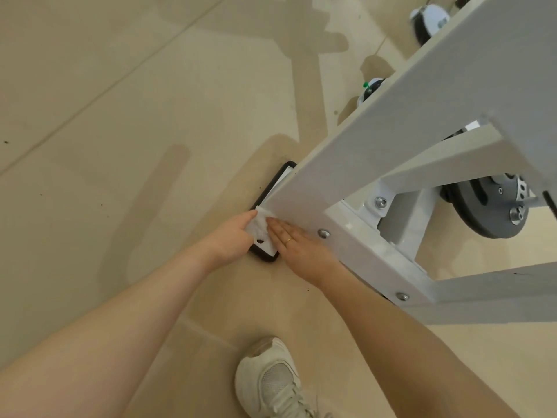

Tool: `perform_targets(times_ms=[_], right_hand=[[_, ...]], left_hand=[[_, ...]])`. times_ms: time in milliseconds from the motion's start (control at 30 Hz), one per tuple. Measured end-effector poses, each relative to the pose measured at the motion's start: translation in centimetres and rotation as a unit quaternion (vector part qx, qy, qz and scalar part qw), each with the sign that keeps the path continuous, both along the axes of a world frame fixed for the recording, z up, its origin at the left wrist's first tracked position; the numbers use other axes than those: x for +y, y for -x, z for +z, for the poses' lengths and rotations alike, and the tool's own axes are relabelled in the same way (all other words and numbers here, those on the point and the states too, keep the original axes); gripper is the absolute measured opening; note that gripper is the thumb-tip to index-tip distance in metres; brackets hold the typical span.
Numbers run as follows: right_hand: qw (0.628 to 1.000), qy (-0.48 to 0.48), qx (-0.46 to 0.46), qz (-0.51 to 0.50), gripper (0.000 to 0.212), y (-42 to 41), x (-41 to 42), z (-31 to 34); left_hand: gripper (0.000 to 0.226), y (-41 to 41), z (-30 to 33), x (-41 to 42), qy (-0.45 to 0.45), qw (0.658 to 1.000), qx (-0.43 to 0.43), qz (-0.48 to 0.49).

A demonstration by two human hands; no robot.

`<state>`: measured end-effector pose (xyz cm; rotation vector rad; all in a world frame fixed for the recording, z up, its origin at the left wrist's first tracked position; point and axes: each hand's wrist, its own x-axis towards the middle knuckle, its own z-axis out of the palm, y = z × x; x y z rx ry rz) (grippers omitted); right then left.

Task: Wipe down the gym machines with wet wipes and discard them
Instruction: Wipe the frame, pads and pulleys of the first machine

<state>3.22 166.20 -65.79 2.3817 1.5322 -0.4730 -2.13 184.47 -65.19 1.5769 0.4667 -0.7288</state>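
Observation:
A white steel gym machine frame (391,122) rises from a black-edged foot plate (265,254) on the beige floor. My left hand (232,236) grips a white wet wipe (259,226) and holds it against the bottom of the slanted post, just above the foot plate. My right hand (298,245), with a ring on one finger, lies flat with straight fingers against the low white crossbar next to the wipe. The fingertips of both hands nearly meet at the wipe.
A grey weight plate (485,206) hangs on the machine at the right. Black-and-white pulleys (428,19) sit further back. A person's white sneaker (271,381) stands on the floor below the hands. Open beige floor (105,146) spreads to the left.

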Motion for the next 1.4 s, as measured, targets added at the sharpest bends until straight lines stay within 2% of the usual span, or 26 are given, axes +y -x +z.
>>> perform_targets(times_ms=[100,267,333,367,400,500,633,700,767,933,1033,1133,1233,1333,1400], right_hand=[[0.991,0.02,-0.079,0.109,0.036,-1.4,0.0,0.7],[0.986,-0.002,-0.137,0.092,0.025,-1.9,2.1,3.5],[0.985,-0.049,-0.15,0.07,0.013,-2.8,2.4,6.3],[0.983,-0.076,-0.158,0.052,0.012,-3.5,2.2,7.9],[0.977,-0.116,-0.174,0.035,0.02,-4.1,2.0,9.8],[0.929,-0.265,-0.259,0.005,0.033,-5.9,1.2,15.8],[0.873,-0.331,-0.358,-0.006,0.029,-7.4,1.6,21.3],[0.865,-0.319,-0.388,-0.014,0.03,-8.2,2.1,21.5],[0.872,-0.272,-0.406,-0.015,0.037,-8.6,2.1,20.3],[0.919,-0.14,-0.355,-0.098,0.055,-6.5,1.1,16.0],[0.917,-0.104,-0.367,-0.115,0.066,-6.7,0.6,16.8],[0.874,-0.194,-0.399,-0.199,0.071,-8.0,0.1,20.3],[0.835,-0.255,-0.405,-0.273,0.078,-8.5,-0.2,23.2],[0.763,-0.318,-0.413,-0.382,0.074,-8.1,0.3,23.1],[0.737,-0.347,-0.384,-0.435,0.071,-7.4,1.3,21.8]], left_hand=[[0.084,0.1,-0.9,0.3,0.025,1.0,0.006,0.016],[0.068,-0.9,3.4,0.4,0.021,1.0,-0.004,0.007],[0.067,-1.6,5.0,0.3,0.016,1.0,-0.02,0.016],[0.065,-2.2,6.2,0.2,0.013,0.999,-0.039,0.018],[0.062,-2.7,7.5,0.2,0.01,0.998,-0.059,0.024],[0.056,-4.1,10.7,0.3,0.021,0.993,-0.111,0.043],[0.049,-5.1,13.7,0.2,0.062,0.983,-0.16,0.062],[0.05,-5.4,14.4,0.1,0.069,0.977,-0.187,0.074],[0.057,-5.6,14.3,0.1,0.052,0.976,-0.201,0.069],[0.059,-6.0,13.7,0.3,0.024,0.977,-0.211,0.035],[0.063,-6.4,14.9,-0.1,0.041,0.975,-0.216,0.034],[0.072,-7.1,17.1,-0.8,0.053,0.966,-0.252,0.02],[0.085,-8.5,19.5,-1.7,0.014,0.946,-0.323,0.008],[0.09,-9.6,20.6,-2.7,-0.038,0.923,-0.383,-0.023],[0.09,-9.8,20.5,-3.3,-0.066,0.913,-0.401,-0.045]])
